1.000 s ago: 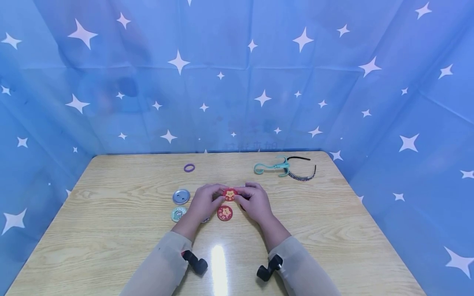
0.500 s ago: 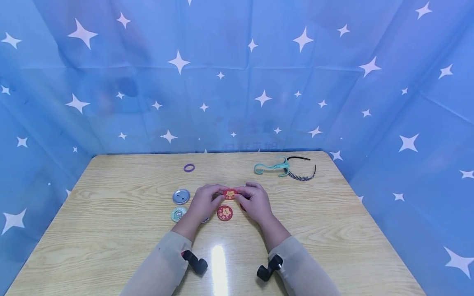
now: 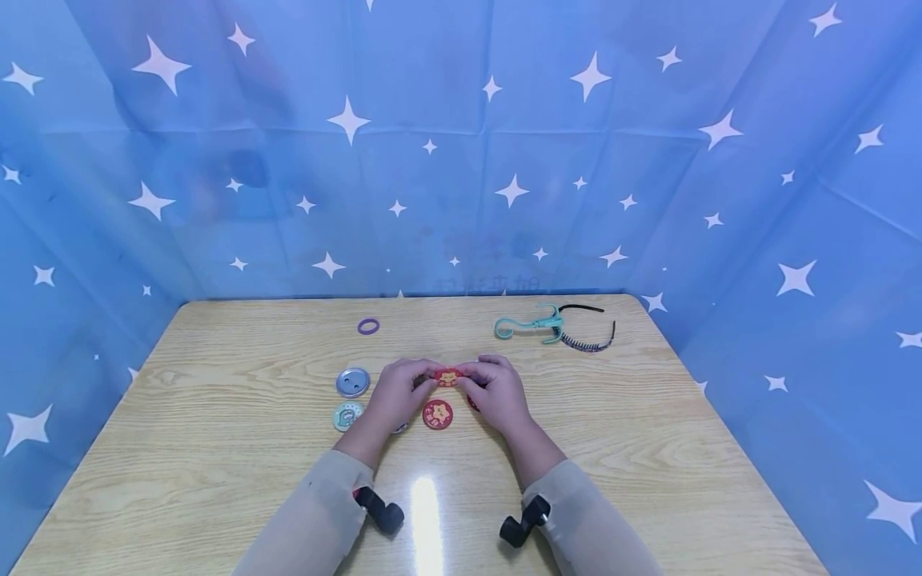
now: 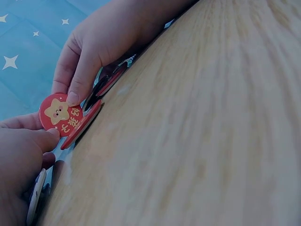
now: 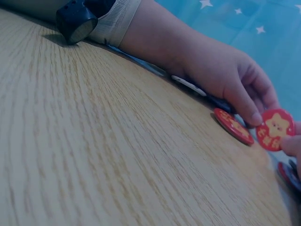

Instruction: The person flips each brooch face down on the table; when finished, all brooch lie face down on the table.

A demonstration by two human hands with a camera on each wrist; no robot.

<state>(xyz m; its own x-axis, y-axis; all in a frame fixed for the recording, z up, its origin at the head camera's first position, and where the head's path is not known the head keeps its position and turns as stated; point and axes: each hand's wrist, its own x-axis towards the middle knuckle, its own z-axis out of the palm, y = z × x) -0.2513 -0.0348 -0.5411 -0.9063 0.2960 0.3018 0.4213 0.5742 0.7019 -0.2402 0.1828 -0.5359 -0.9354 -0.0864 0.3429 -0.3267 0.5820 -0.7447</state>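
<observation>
Just past the lying red badge (image 3: 437,414) on the worktop (image 3: 238,480), I see the left hand (image 3: 398,392) and the right hand (image 3: 499,392) pinching a tipped-up star badge (image 3: 448,378) by its two sides, maybe so their fingers don't hide its yellow star.

L hand (image 5: 221,77) & R hand (image 5: 294,145), mostly cut off at edge, pinch red star badge (image 5: 274,129) betw. them; 2nd red badge (image 5: 233,125) on wood tbl (image 5: 117,146) nearby.
</observation>
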